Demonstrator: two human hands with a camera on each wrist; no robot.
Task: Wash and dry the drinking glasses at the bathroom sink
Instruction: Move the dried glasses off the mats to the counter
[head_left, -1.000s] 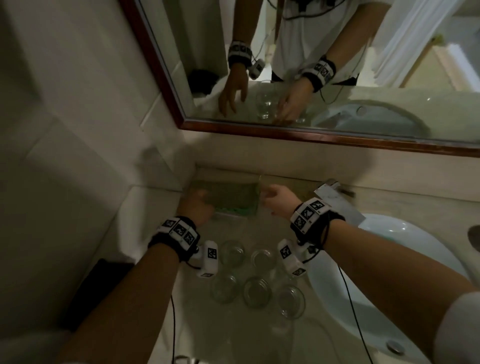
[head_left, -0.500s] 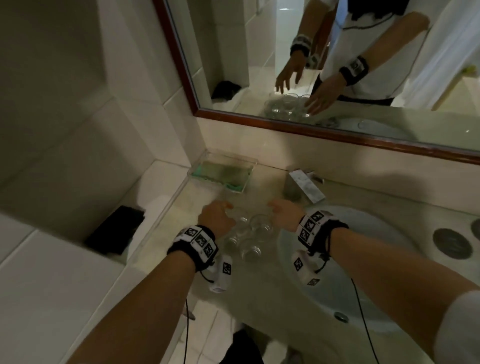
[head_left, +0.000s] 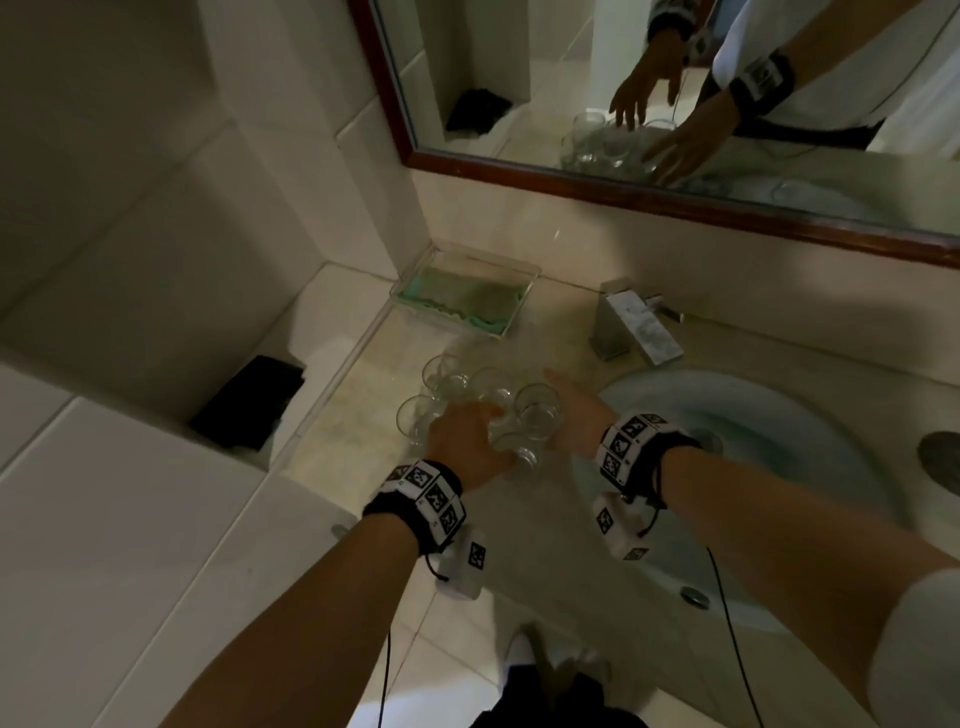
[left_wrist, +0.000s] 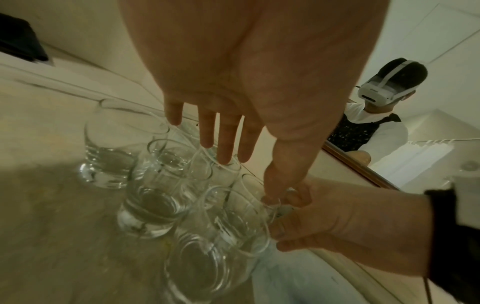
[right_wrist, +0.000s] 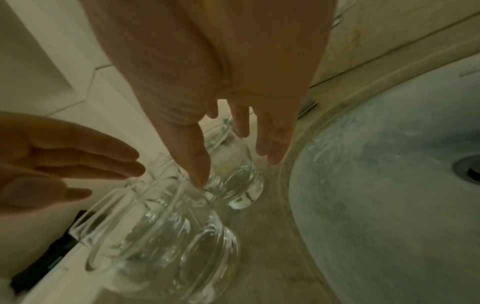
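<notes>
On the beige bathroom counter (head_left: 519, 561), left of the sink (head_left: 810, 467), the drinking glasses (head_left: 452, 384) stand clustered. Left hand (head_left: 467, 441) and right hand (head_left: 576, 421) hover with spread fingers; better take one glass only, gripping its wall firmly.

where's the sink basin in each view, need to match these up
Head: sink basin lies right of centre, under the right forearm.
Left wrist: only a pale bluish strip of it shows, at the bottom edge right of centre.
Right wrist: it fills the right side, with the drain at the right edge.
Shared landmark: the cluster of glasses on the counter beside the basin.
</notes>
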